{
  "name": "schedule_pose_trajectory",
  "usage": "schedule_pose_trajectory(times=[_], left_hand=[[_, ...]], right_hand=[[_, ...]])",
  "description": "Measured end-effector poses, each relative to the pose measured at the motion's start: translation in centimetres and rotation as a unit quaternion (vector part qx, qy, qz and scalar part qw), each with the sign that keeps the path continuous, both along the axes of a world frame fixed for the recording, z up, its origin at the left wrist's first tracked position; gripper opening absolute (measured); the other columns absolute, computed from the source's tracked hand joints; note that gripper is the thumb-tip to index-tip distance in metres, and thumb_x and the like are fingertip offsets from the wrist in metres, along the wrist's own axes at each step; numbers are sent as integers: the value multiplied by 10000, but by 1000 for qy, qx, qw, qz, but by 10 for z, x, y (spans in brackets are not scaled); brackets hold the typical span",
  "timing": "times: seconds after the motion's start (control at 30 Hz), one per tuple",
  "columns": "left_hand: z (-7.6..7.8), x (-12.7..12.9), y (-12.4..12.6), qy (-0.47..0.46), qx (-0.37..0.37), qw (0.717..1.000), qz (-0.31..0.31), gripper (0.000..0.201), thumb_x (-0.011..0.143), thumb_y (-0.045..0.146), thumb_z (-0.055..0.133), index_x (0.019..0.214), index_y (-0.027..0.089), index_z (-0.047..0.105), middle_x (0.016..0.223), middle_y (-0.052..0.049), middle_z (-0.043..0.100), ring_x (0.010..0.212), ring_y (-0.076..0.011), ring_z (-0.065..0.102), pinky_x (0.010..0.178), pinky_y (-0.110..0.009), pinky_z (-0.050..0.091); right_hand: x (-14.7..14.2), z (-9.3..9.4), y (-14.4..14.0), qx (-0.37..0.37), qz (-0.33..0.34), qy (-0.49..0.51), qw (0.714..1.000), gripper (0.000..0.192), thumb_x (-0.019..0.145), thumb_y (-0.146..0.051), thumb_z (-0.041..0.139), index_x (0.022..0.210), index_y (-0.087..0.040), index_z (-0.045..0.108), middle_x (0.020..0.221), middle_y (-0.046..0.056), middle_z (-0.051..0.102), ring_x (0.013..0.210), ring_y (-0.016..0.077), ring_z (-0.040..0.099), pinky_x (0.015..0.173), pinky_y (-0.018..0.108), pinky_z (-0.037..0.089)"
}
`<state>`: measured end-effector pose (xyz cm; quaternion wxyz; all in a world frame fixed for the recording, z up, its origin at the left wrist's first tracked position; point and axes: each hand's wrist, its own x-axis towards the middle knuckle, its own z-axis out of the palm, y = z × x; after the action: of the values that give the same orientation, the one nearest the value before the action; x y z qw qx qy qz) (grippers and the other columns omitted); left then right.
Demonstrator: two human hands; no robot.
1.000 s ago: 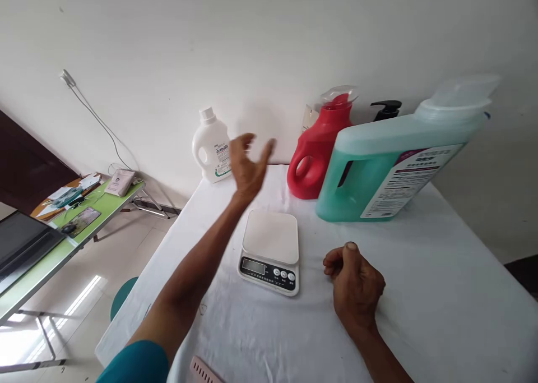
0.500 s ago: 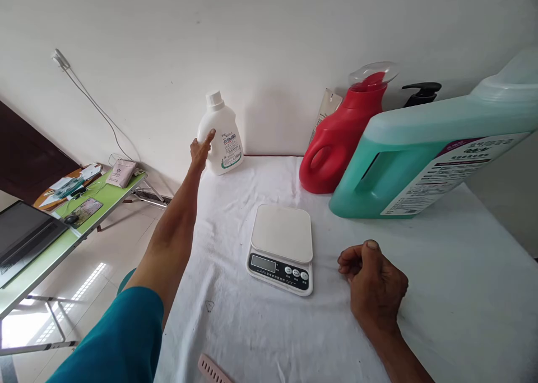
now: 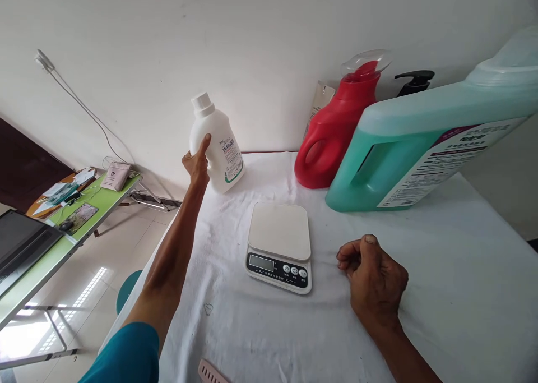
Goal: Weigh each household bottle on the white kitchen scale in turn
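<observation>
- White bottle [image 3: 222, 143]: partly covered by left grip [image 3: 197, 164].
- Green jug [image 3: 390, 153]: top cut off by right edge.
- Pink strip [image 3: 211, 373]: cut off by bottom edge.

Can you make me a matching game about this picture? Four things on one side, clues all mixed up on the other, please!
Things:
1. White bottle
2. Scale
3. Green jug
4. Black pump top

Clues:
A. Has a purple-and-white label
B. Is held in the left grip
C. Peeks out from behind the green jug
D. Has round white buttons along its front

Right pairs: 1-B, 2-D, 3-A, 4-C
</observation>
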<state>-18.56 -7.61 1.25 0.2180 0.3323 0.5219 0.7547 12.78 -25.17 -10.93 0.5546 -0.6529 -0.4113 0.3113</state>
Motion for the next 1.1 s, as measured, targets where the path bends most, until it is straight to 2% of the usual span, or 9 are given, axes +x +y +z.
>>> schedule_pose_trajectory(times=[0.13,0.3,0.4,0.57,0.73,0.97,1.1], left_hand=[[17,-2,-34,17,11,1000,-3,621,609,577,970,567,223,461,519,81,333,486,-63,280,449,-266,240],[49,3,-85,50,36,996,-59,730,621,596,974,572,246,336,534,96,236,465,-58,229,433,-275,230],[56,15,-110,36,25,995,-93,751,615,613,974,585,245,319,535,97,220,456,-55,221,426,-273,215],[47,43,-133,6,-7,986,-166,791,587,687,967,570,236,318,514,102,210,446,-42,219,418,-260,221],[36,68,-139,16,-8,972,-235,771,572,681,975,566,226,353,524,99,207,468,-37,209,435,-254,221],[24,84,-138,36,-39,964,-259,744,587,690,966,562,225,385,556,64,226,498,-55,225,458,-290,207],[22,87,-140,46,-44,961,-270,748,544,712,974,537,213,416,545,61,232,503,-49,208,470,-292,174]], right_hand=[[-2,5,0,-1,0,22,1000,700,1028,-739,414,563,-242,577,577,44,578,544,178,545,577,349,450],[-4,6,1,7,-5,37,999,698,1026,-722,424,553,-233,580,599,41,598,536,154,549,600,344,457],[-5,6,1,8,-9,37,999,690,1028,-713,421,558,-233,581,603,42,599,533,157,553,602,349,458],[-3,6,0,5,-7,26,1000,680,1022,-719,415,571,-238,582,605,46,601,548,176,553,614,362,470],[-2,5,-1,0,-2,34,999,705,985,-793,419,589,-235,588,610,35,602,562,179,551,608,353,463],[-3,9,-1,13,-1,34,999,732,975,-831,411,581,-238,582,590,34,593,547,168,543,613,344,464],[-3,11,-1,17,2,30,999,739,974,-838,409,570,-242,575,578,32,583,544,168,538,614,346,465]])
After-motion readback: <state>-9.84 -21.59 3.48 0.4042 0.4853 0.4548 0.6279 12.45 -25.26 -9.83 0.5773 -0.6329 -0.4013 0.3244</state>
